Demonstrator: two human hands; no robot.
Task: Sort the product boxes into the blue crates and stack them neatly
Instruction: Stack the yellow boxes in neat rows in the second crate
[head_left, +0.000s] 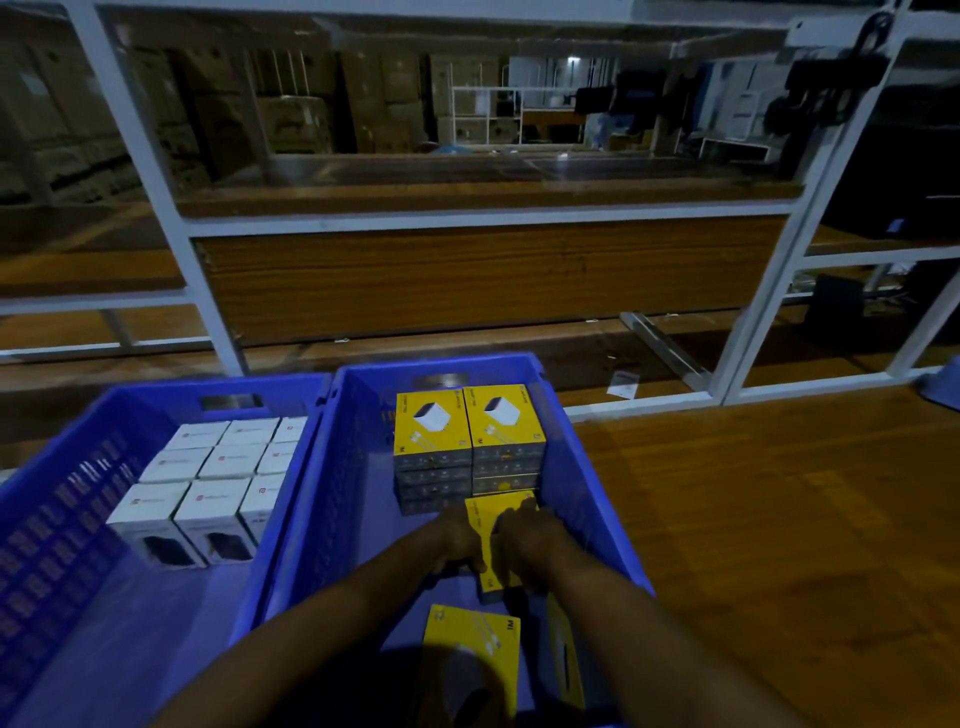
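Now in the right blue crate (589, 483) — gripping one yellow box (483, 525) from both sides: left hand (457, 543) curled round its left edge, right hand (532, 545) curled round its right edge. Held just in front of the yellow stacks (467, 431) at the far wall, two columns side by side. Near end — a loose yellow box (472, 644) lying flat, an upright yellow box (563, 660) on edge by the right wall. Left blue crate (78, 467) alongside, with white boxes (208, 488) standing in rows.
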